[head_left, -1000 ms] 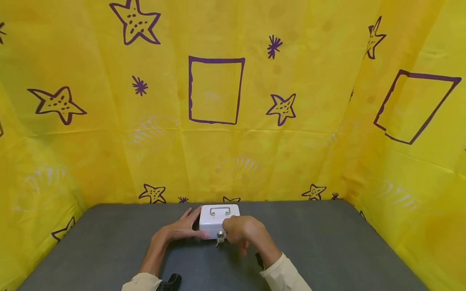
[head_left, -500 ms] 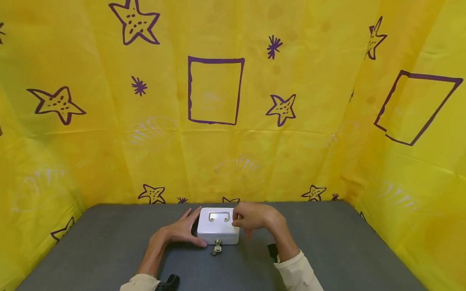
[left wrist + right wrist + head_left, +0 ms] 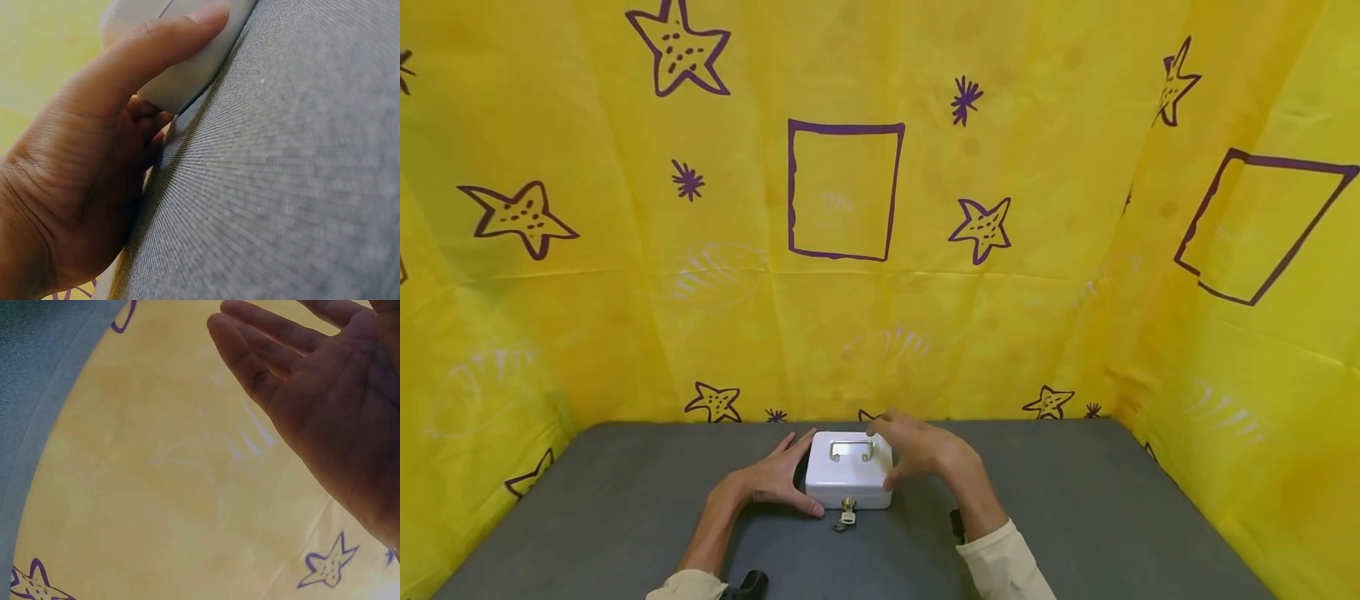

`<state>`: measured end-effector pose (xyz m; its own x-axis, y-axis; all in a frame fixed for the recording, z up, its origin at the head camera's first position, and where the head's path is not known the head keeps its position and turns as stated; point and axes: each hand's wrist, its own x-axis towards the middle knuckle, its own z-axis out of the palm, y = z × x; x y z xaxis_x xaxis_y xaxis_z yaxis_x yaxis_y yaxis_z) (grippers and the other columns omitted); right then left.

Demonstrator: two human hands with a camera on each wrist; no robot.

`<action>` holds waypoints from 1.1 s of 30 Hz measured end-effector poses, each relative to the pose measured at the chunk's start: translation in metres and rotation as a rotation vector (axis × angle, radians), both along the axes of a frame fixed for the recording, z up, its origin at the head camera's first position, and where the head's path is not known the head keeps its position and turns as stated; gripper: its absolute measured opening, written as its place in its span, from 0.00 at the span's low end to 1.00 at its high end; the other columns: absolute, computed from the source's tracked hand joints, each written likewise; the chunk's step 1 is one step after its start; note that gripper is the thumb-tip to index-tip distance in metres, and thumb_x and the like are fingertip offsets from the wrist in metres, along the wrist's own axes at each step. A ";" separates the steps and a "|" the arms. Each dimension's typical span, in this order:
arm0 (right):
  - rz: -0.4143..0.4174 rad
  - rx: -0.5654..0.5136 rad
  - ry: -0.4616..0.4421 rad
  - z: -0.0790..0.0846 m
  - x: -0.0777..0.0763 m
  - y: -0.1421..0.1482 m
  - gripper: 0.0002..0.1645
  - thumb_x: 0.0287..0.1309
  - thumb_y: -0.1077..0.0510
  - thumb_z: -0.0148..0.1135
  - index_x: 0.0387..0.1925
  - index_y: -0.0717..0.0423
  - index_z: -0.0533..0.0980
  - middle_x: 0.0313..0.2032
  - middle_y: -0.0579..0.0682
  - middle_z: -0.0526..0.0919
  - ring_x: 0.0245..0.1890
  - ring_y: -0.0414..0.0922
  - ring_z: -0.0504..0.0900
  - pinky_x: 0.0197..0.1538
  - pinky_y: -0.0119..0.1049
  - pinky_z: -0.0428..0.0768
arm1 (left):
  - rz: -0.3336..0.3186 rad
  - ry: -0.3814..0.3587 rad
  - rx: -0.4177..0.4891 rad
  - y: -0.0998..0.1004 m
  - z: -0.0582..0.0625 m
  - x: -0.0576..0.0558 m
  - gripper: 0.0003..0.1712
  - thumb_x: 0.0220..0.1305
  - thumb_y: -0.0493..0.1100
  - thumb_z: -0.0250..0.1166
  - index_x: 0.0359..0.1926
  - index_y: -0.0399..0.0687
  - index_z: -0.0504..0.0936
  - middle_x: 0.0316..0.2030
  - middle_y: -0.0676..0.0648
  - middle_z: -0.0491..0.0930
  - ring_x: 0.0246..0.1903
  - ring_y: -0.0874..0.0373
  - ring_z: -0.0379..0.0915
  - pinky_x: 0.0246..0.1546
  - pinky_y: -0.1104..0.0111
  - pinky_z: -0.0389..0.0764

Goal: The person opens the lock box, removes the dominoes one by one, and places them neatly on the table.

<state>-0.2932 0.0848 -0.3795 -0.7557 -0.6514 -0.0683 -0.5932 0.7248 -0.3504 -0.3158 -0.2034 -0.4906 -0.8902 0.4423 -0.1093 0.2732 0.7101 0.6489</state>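
A small white cash box (image 3: 850,472) with a folding metal handle (image 3: 852,450) on its lid rests on the table, lid down. A key (image 3: 847,517) hangs from the lock on its front, a second one dangling with it. My left hand (image 3: 772,481) grips the box's left side; in the left wrist view the thumb (image 3: 169,44) lies along the white wall and the other fingers bend behind the corner. My right hand (image 3: 925,447) spreads over the right side, fingers near the back edge, thumb by the front right corner. The right wrist view shows its palm (image 3: 340,406) and extended fingers.
The box stands on a dark grey table (image 3: 647,475), not far from its back edge. Yellow cloth (image 3: 842,333) printed with purple stars and fish hangs behind and on both sides. Dark straps (image 3: 748,586) show by the wrists.
My right hand has left the front by the lock, moved to the box's right side and spread its fingers. The box sits slightly closer to me. My left hand stays at the left side.
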 end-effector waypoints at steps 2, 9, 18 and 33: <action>-0.001 0.012 0.011 -0.002 -0.001 -0.001 0.48 0.48 0.59 0.84 0.69 0.56 0.71 0.69 0.56 0.73 0.67 0.54 0.75 0.68 0.54 0.80 | 0.000 0.001 0.005 0.000 0.000 0.000 0.78 0.43 0.65 0.82 0.84 0.41 0.46 0.84 0.35 0.46 0.81 0.23 0.31 0.74 0.23 0.45; 0.044 0.053 0.066 -0.010 -0.002 -0.005 0.51 0.41 0.58 0.88 0.67 0.56 0.72 0.64 0.54 0.76 0.60 0.52 0.78 0.63 0.48 0.82 | -0.011 -0.005 0.003 -0.002 0.001 0.001 0.77 0.44 0.67 0.82 0.84 0.42 0.46 0.84 0.35 0.45 0.81 0.23 0.30 0.74 0.22 0.44; 0.026 0.099 0.104 -0.018 -0.002 -0.012 0.43 0.40 0.56 0.89 0.57 0.52 0.74 0.53 0.49 0.78 0.47 0.44 0.79 0.52 0.36 0.82 | -0.001 -0.015 0.020 -0.003 0.000 0.002 0.76 0.44 0.65 0.82 0.84 0.43 0.49 0.84 0.35 0.45 0.81 0.23 0.30 0.74 0.22 0.43; 0.001 0.116 0.125 -0.020 -0.002 -0.014 0.41 0.40 0.54 0.88 0.55 0.51 0.73 0.49 0.48 0.78 0.46 0.45 0.80 0.52 0.39 0.83 | -0.017 0.018 0.008 -0.001 -0.004 -0.002 0.75 0.43 0.62 0.84 0.83 0.44 0.51 0.84 0.34 0.44 0.80 0.22 0.30 0.75 0.24 0.42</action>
<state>-0.2956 0.0707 -0.3992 -0.7625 -0.6451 -0.0484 -0.6275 0.7558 -0.1873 -0.3176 -0.2048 -0.4944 -0.8844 0.4580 -0.0898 0.2965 0.7000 0.6498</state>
